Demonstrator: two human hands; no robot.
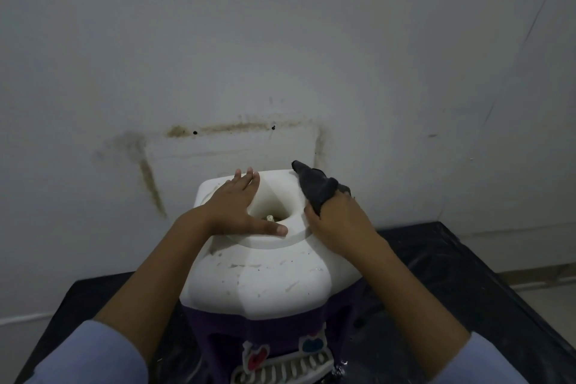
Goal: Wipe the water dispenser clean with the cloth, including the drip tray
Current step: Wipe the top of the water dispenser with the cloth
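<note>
Now the left hand lies open, steadying the water dispenser; the right hand grips the cloth. Rub firmly; those dim marks are probably dirt.

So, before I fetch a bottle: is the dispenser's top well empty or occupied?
Empty. On the water dispenser the funnel well lies open, no bottle in it; a small fitting shows at its bottom.
</note>
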